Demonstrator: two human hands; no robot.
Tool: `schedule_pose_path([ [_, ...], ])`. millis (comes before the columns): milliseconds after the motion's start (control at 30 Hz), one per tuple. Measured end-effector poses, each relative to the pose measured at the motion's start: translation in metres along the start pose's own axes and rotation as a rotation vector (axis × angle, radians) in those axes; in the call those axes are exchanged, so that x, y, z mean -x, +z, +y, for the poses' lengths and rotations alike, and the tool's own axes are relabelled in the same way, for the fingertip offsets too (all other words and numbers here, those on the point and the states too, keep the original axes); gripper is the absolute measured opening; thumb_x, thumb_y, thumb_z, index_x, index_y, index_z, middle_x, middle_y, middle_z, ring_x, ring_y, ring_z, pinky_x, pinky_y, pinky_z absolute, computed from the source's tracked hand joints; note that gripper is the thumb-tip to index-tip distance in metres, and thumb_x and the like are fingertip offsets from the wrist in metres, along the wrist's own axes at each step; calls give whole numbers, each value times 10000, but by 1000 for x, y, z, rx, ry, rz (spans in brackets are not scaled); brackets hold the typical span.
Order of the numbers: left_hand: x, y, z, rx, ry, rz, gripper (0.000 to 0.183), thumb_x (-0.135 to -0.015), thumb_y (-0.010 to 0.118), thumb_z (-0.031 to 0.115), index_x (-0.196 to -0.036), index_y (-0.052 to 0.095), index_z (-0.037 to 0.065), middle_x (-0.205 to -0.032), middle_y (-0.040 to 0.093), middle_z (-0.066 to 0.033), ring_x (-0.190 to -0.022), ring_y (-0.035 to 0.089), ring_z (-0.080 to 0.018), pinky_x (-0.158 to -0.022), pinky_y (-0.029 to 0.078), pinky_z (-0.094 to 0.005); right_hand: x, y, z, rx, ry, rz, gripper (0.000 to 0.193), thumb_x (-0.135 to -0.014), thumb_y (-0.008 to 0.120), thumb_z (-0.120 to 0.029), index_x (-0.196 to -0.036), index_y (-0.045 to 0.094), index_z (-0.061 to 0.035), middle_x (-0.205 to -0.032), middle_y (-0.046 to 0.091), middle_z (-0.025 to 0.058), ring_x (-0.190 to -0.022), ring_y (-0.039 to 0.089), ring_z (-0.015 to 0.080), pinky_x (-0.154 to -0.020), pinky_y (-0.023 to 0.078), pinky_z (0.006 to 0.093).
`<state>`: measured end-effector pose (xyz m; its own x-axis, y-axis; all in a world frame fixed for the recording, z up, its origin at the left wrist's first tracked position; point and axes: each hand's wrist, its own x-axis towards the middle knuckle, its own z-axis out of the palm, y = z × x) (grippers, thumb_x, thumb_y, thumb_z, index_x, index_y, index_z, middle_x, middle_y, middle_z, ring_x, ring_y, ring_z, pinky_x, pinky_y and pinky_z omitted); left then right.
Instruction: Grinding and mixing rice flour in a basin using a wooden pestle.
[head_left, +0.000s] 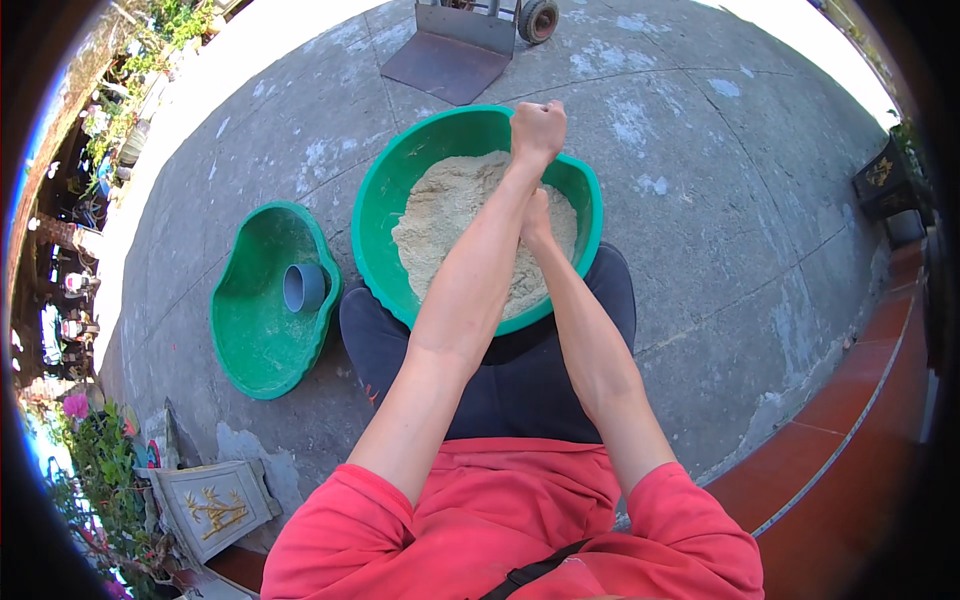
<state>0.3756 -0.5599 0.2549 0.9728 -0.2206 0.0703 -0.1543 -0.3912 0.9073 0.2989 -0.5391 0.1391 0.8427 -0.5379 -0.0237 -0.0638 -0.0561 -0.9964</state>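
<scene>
Green basin (375, 225) between bent knees (612, 290), holding pale, coarse powder (440, 210) across its bottom. Both arms bare below red sleeves (340, 520), stretched well forward and meeting above the basin. Left forearm (455, 285) slanting up and to the right; left hand (537, 130) at its end, closed in a fist, by the far rim in view; impossible to tell if gripping anything. Right forearm (585, 340) slanting up and to the left; right hand (536, 218) nearer the body, over the powder, partly hidden behind the left forearm; impossible to tell whether open, closed or gripping. Powder visible mostly left of both hands, with smaller patches between the forearms and to the right. Off to the left on grey ground (730, 220), beside the basin: second green tub (255, 335), with blue-grey cup (305, 288) inside. Beyond the far rim: hand truck (450, 62).
</scene>
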Motion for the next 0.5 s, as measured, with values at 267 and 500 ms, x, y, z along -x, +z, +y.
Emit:
schedule_pose_path([
  [267,60,-34,3,178,278,88,434,-910,561,244,-596,565,-56,-500,538,-144,-479,556,-243,-528,415,-422,25,0,1,-32,-339,-20,229,-760,739,-177,-780,670,41,-717,703,182,-691,679,213,-599,477,398],
  [500,165,-221,-80,841,51,475,413,-1015,407,283,-676,485,60,-433,289,0,-347,304,-117,-407,365,-312,106,83,-44,604,-413,-621,138,-681,634,-147,-773,699,-67,-712,671,199,-733,662,415,-685,542,507],
])
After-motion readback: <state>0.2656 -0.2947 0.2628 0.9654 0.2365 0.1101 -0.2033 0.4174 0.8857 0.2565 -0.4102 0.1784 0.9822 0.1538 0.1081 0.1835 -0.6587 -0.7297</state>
